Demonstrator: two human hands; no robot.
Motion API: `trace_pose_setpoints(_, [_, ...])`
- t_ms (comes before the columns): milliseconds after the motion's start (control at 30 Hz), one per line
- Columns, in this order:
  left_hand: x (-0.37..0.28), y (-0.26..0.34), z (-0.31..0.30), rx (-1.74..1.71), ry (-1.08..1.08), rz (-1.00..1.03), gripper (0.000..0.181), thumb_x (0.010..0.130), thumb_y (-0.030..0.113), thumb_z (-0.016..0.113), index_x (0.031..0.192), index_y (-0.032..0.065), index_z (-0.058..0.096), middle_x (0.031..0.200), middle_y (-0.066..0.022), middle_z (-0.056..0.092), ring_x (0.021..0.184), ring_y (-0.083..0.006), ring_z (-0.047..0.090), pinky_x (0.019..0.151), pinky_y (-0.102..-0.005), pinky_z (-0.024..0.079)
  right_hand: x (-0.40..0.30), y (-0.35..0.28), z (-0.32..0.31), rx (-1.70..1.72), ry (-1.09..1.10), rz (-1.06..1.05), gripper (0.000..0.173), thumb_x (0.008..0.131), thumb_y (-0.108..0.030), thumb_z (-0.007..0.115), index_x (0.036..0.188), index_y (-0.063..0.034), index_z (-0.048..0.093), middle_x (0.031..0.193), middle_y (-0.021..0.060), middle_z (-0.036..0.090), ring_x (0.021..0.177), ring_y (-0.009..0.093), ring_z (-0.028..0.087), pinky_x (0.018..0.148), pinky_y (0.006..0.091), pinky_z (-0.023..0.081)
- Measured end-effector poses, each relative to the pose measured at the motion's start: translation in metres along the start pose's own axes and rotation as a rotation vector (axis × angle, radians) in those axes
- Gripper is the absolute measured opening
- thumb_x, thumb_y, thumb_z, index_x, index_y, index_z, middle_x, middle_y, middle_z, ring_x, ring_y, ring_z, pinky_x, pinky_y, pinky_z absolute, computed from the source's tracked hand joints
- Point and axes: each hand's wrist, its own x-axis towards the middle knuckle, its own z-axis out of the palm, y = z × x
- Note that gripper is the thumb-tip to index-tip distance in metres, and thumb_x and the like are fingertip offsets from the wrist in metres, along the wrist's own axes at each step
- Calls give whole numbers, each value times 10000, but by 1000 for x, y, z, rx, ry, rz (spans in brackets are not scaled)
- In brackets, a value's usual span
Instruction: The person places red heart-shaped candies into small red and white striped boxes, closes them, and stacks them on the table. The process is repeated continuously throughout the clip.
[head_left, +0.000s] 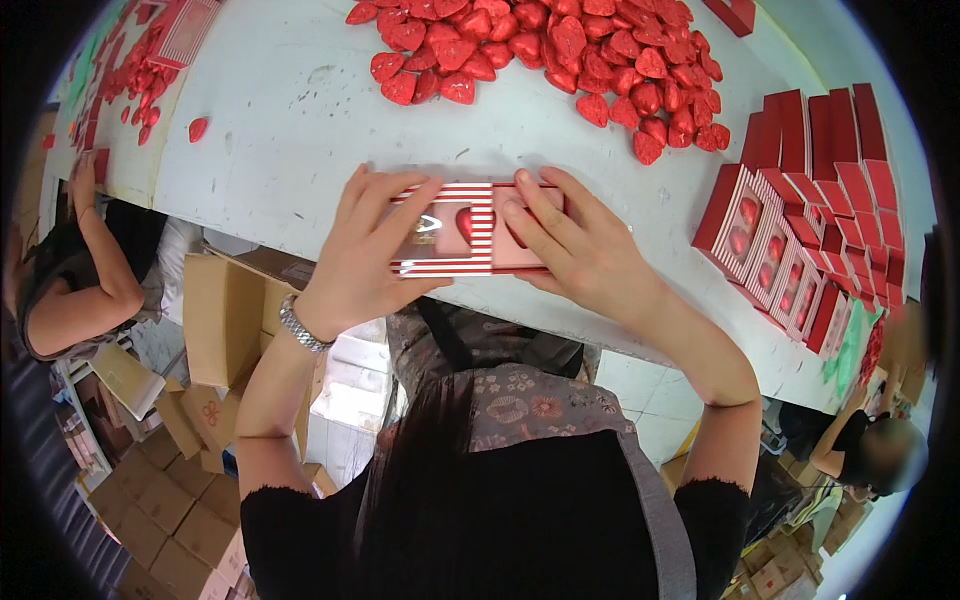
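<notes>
Between my hands is a small gift box above the front part of the table. My left hand (367, 244) grips its red-and-white striped sleeve (481, 240), which has a clear window. A pink inner tray (504, 255) sticks out of the sleeve's right end, and my right hand (577, 236) holds that end with fingers over the top. One red foil-wrapped heart (465, 223) shows through the window; another in the tray is partly hidden under my right fingers.
A pile of red foil hearts (525, 45) covers the table's far side. Striped boxes with hearts (757, 240) stand stacked at right. Open cardboard cartons (225, 322) lie below left. One co-worker (82, 285) is at left, another (862, 450) at right.
</notes>
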Motion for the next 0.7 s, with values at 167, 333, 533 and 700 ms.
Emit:
trace_pose_setpoints(167, [19, 25, 16, 81, 40, 61, 867, 623, 276, 911, 1390, 73, 562, 1360, -102, 524, 1195, -335, 534, 1141, -606, 314, 1, -22, 9, 295, 67, 119, 905, 764, -242, 838, 1468, 93, 378, 1556, 396, 221, 1418, 499, 361, 1141, 492, 394])
trace_pose_setpoints(333, [43, 38, 33, -71, -82, 102, 787, 675, 232, 856, 1391, 91, 561, 1402, -102, 484, 1293, -362, 451, 1163, -612, 271, -19, -11, -7, 297, 81, 152, 861, 745, -185, 825, 1488, -15, 426, 1533, 342, 318, 1345, 494, 409, 1106, 494, 415])
trace_pose_setpoints(533, [57, 31, 29, -186, 138, 52, 757, 745, 119, 797, 1427, 24, 481, 1515, -226, 357, 1410, -407, 338, 1187, -529, 247, -121, -20, -80, -172, 365, 617, 642, 693, -198, 822, 1313, -128, 668, 1481, 182, 525, 1248, 341, 540, 1062, 495, 400])
trace_pose_setpoints(700, [136, 25, 8, 14, 104, 137, 597, 817, 55, 733, 1383, 61, 544, 1473, -158, 434, 1364, -363, 391, 1135, -455, 329, -299, 34, -116, -924, 585, 1095, 545, 848, -212, 761, 1377, -152, 644, 1356, 172, 631, 1223, 385, 542, 1058, 473, 387])
